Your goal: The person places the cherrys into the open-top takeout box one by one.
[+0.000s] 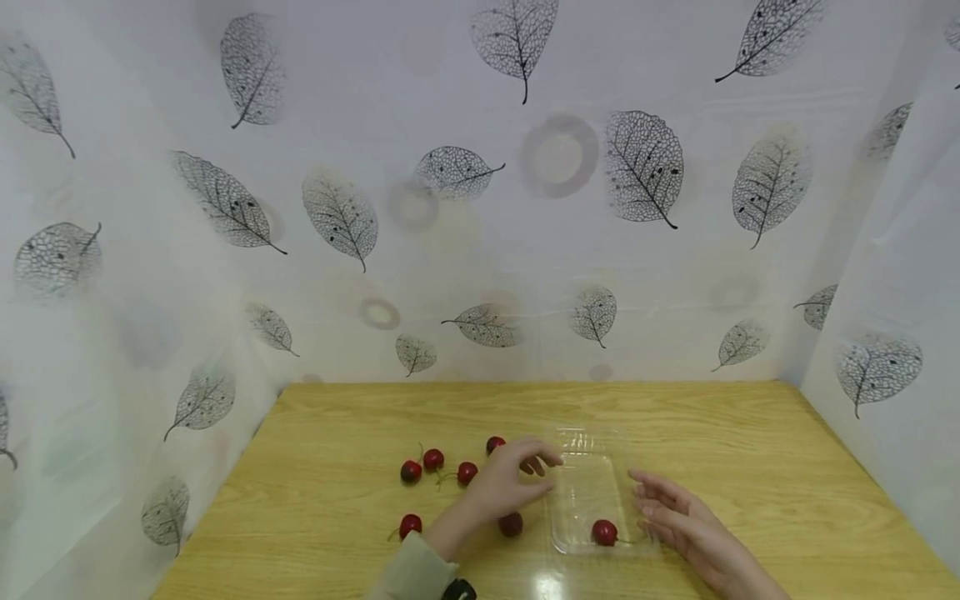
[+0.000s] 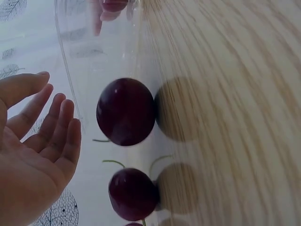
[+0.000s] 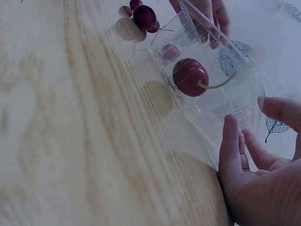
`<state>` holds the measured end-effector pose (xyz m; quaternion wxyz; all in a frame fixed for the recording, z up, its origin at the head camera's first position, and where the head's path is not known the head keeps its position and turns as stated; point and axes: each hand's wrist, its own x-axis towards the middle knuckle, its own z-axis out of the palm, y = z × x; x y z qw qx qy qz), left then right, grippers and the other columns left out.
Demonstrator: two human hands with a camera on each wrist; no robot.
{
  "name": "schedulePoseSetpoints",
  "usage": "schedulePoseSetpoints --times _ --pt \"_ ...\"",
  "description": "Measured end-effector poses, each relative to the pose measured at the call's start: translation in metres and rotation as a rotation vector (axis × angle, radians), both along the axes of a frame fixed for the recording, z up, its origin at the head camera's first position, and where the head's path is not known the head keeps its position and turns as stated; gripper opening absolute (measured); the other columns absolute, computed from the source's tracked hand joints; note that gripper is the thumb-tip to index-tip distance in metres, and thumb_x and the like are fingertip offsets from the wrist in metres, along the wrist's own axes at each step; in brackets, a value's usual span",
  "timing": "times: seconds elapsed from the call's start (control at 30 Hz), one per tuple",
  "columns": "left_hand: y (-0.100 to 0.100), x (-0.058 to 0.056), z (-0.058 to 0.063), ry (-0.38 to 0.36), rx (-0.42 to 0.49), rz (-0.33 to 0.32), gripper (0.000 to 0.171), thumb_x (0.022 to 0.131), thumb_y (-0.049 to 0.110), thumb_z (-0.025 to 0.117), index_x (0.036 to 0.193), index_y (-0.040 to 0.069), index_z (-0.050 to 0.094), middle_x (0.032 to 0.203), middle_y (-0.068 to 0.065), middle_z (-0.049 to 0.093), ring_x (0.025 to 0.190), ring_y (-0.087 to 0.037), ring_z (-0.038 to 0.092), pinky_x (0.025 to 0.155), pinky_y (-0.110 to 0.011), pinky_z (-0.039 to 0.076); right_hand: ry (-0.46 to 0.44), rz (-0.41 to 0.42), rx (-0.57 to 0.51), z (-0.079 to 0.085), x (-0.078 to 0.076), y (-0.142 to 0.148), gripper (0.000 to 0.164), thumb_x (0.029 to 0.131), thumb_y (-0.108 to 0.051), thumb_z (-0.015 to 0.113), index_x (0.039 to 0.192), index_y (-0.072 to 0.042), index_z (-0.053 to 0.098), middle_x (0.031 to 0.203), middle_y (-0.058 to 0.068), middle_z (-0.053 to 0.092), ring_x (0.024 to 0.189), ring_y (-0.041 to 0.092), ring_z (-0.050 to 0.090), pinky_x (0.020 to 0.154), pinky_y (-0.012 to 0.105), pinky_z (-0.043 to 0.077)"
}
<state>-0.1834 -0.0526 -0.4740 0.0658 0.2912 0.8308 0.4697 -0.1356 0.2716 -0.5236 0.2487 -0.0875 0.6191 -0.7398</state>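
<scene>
A clear plastic container (image 1: 588, 492) sits on the table with one red cherry (image 1: 604, 532) inside, its green stem showing in the right wrist view. At the container's left rim is my left hand (image 1: 506, 479), fingers bent loosely with nothing between them. A dark cherry (image 1: 511, 523) lies just below that hand, and another cherry (image 1: 496, 445) peeks out behind it. My right hand (image 1: 693, 529) stands beside the container's right side, palm inward. Its thumb and relaxed fingertips are right at the clear wall (image 3: 256, 89), holding nothing.
Left of my left hand, several more cherries lie loose on the wood-grain table (image 1: 337, 450), among them a cherry (image 1: 410, 472) with a stem and a nearer cherry (image 1: 410, 526). Leaf-patterned white sheeting (image 1: 480, 250) encloses the back and sides.
</scene>
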Motion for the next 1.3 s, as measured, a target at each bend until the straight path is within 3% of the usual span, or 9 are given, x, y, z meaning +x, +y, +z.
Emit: schedulePoseSetpoints --times 0.2,0.4,0.67,0.77,1.03,1.3 --pt "-0.016 -0.001 -0.002 -0.023 0.0 0.019 0.025 0.094 0.002 0.077 0.119 0.005 0.073 0.118 -0.013 0.073 0.103 -0.028 0.07 0.093 -0.024 0.058 -0.009 -0.007 0.004 0.0 0.0 0.0 0.042 0.112 -0.01 0.046 0.138 -0.04 0.056 0.134 -0.011 0.054 0.123 -0.001 0.061 0.105 0.022 0.055" --pt "-0.038 -0.003 -0.007 -0.004 -0.002 0.056 0.025 0.094 0.0 0.075 0.119 0.003 0.072 0.117 -0.016 0.073 0.098 -0.025 0.069 0.091 -0.026 0.059 -0.014 -0.006 0.004 0.0 0.001 0.001 0.041 0.112 -0.011 0.046 0.139 -0.04 0.056 0.134 -0.013 0.054 0.123 -0.002 0.061 0.105 0.021 0.055" --pt "-0.068 -0.001 -0.01 -0.029 -0.015 0.146 0.024 0.096 0.005 0.075 0.119 0.006 0.073 0.12 -0.011 0.074 0.097 -0.021 0.066 0.085 -0.025 0.056 -0.002 0.004 -0.01 -0.001 0.0 0.001 0.042 0.112 -0.01 0.045 0.135 -0.043 0.057 0.133 -0.013 0.054 0.122 -0.001 0.061 0.105 0.021 0.055" --pt "-0.076 -0.001 -0.009 -0.01 -0.034 0.17 0.024 0.096 0.003 0.075 0.12 0.006 0.073 0.12 -0.01 0.074 0.095 -0.015 0.065 0.086 -0.025 0.056 -0.002 0.008 -0.015 -0.001 0.0 0.002 0.043 0.112 -0.01 0.045 0.133 -0.044 0.058 0.133 -0.013 0.054 0.122 -0.001 0.061 0.105 0.021 0.055" --pt "-0.097 0.0 -0.01 0.046 -0.022 0.219 0.026 0.095 0.002 0.075 0.121 0.004 0.072 0.119 -0.015 0.074 0.094 -0.015 0.068 0.085 -0.028 0.06 0.001 0.003 -0.022 -0.002 0.0 0.001 0.043 0.112 -0.009 0.045 0.134 -0.044 0.058 0.133 -0.012 0.055 0.122 -0.001 0.061 0.105 0.021 0.055" --pt "-0.111 0.001 -0.009 -0.016 0.001 0.308 0.026 0.093 0.002 0.076 0.119 0.006 0.073 0.116 -0.016 0.074 0.09 -0.009 0.065 0.082 -0.021 0.057 0.001 0.0 -0.018 -0.002 0.0 0.001 0.043 0.112 -0.009 0.046 0.134 -0.043 0.058 0.133 -0.012 0.055 0.122 -0.002 0.061 0.105 0.021 0.055"
